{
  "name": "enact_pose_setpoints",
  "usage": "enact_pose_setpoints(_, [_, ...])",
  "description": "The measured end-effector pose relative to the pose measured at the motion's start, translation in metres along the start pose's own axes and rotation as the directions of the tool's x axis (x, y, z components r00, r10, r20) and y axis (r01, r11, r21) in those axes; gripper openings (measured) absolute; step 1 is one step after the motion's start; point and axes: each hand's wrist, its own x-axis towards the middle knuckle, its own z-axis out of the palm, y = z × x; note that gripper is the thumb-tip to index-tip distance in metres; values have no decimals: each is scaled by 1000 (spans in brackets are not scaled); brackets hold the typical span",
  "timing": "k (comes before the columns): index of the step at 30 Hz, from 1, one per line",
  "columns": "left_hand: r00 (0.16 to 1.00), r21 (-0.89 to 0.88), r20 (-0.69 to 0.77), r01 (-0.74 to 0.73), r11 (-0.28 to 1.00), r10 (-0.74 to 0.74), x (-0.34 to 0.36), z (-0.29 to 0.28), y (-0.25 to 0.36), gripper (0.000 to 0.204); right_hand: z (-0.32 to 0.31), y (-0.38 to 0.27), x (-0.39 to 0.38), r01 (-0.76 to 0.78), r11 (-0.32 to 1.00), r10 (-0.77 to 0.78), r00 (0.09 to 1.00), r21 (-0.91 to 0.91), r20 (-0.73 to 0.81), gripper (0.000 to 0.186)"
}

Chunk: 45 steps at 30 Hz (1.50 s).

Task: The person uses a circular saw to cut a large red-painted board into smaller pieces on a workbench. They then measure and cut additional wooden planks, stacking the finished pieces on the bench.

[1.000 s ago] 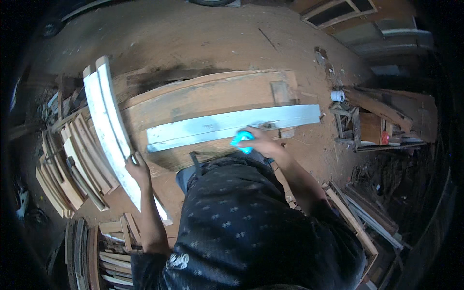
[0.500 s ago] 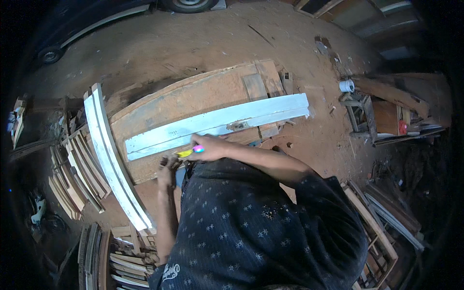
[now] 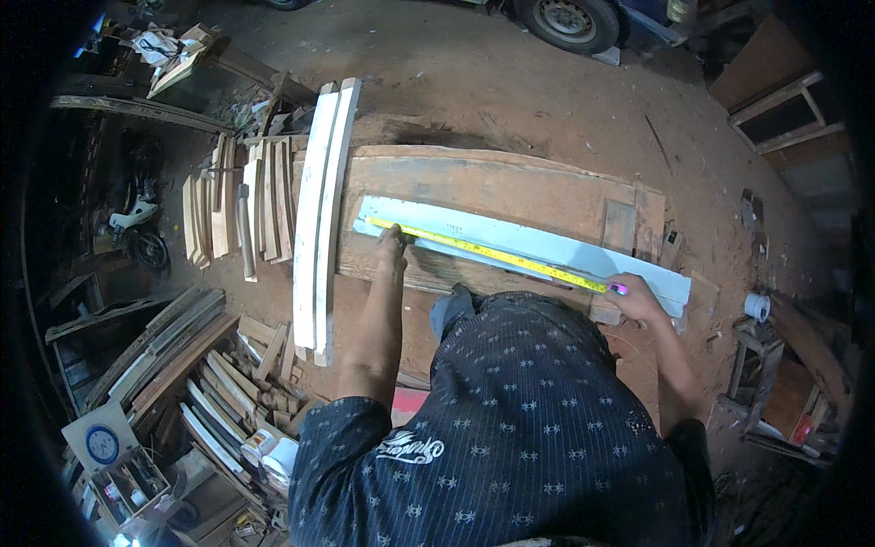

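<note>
A light blue board (image 3: 538, 244) lies across the wooden work surface (image 3: 510, 171) in front of me. Along the board runs the yellow blade of a tape measure (image 3: 497, 256), pulled out nearly straight. My left hand (image 3: 392, 242) pinches the blade near its left end, by the board's near edge. Toward the board's right end, my right hand (image 3: 635, 299) is closed around the tape case, of which a small pink part shows. The fingers of my right hand are partly hidden.
Two long whitish boards (image 3: 321, 228) lie side by side at the left end of the work surface. Left of them are several short wood strips (image 3: 219, 201); more timber is piled at lower left (image 3: 219, 383). A white can (image 3: 756, 306) tops a wooden stand at right. A vehicle wheel (image 3: 567, 23) stands beyond.
My hands have moved far apart, and the tape blade now stretches out between them over the light blue board. The view has swung round to the left.
</note>
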Motion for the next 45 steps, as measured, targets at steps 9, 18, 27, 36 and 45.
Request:
enact_pose_setpoints(9, [995, 110, -6, 100, 989, -100, -3, 36, -10, 17, -1, 7, 42, 18, 995, -17, 1000, -100, 5, 39])
enact_pose_setpoints(18, [986, 129, 52, 148, 981, -156, 34, 25, -17, 16, -31, 81, -21, -131, 985, 120, 988, -112, -97, 48])
enact_pose_setpoints(27, [974, 138, 95, 192, 972, -206, 71, -6, -31, 15, -106, 150, -107, -572, 820, 555, 800, -8, -228, 47])
enact_pose_setpoints(36, [963, 174, 126, 215, 961, -238, 77, -13, -29, 14, -74, 216, -115, -459, 879, 373, 830, -129, -415, 43])
enact_pose_setpoints(45, [956, 209, 134, 230, 950, -261, 93, -23, -25, 12, -78, 202, -113, -466, 883, 416, 828, -50, -375, 39])
